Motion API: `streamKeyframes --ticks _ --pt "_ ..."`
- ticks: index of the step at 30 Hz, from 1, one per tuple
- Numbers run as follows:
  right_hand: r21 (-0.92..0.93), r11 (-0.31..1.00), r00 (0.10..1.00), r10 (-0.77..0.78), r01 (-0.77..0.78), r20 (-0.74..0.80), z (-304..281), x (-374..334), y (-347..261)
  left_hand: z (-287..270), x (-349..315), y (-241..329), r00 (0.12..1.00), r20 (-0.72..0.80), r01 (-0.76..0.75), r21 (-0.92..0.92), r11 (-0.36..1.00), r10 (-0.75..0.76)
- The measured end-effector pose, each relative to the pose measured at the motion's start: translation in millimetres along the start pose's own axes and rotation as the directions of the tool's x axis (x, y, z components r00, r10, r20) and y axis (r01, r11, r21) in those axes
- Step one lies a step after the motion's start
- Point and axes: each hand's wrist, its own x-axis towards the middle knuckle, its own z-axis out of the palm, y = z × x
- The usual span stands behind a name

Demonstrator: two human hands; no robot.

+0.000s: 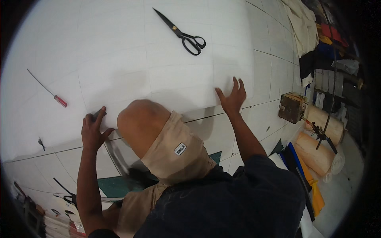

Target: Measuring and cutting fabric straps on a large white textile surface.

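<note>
- The step in hand looks like settling the white sheet (115, 43) flat on the tiled floor (274, 67); it lies beneath the scissors (175, 29) and reaches well out to their left.
- The left hand (94, 129), left of the scissors and nearer the person, is on a dark piece (95, 115) at the sheet's near side; its thumb stands out wide, and I cannot tell whether the fingers grip or only press.
- The right hand (233, 98), nearer the person than the scissors and to their right, is wide, fingers spread, holding nothing, at the sheet's near right part; firm contact is unclear.
- The next move probably calls for light, even pressure from both palms, keeping the bare knee (141, 119), nearer the person than the scissors, from dragging the edge.
- The scissors are closed; the red-handled screwdriver (60, 101) lies left of them, nearer the person, also on the sheet.
- As for containers, only a grubby boxy block (291, 108), right of the scissors and nearer the person, might be one; no opening shows, so its contents cannot be told.
- Farther right than that block from the scissors lie tan rolls (315, 152).
</note>
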Motion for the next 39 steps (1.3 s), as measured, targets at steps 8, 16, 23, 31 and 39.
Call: streamKeyframes --ticks 8,16,23,31,39 --pt "-0.052 0.992 0.961 0.122 -0.113 0.247 37.1 -13.4 54.5 12.2 6.0 1.4 0.995 -0.088 -0.033 0.059 0.998 0.038" --pt "0.059 0.998 0.841 -0.012 -0.024 0.541 12.1 15.3 89.8 15.4 0.3 4.2 0.995 -0.089 -0.043 0.080 0.996 0.050" --pt "0.121 0.990 0.904 -0.121 0.078 0.410 7.3 12.5 68.7 19.7 -5.8 -6.2 0.986 -0.130 -0.086 0.126 0.988 0.102" --pt "-0.089 0.969 0.962 -0.212 0.229 0.170 48.1 -8.9 78.1 28.3 -4.4 -26.4 0.981 -0.128 -0.142 0.023 0.990 0.144" --pt "-0.115 0.946 0.951 -0.308 0.304 -0.018 54.2 -20.9 87.4 1.9 -34.1 -0.9 0.650 0.348 0.719 -0.571 0.397 -0.676"
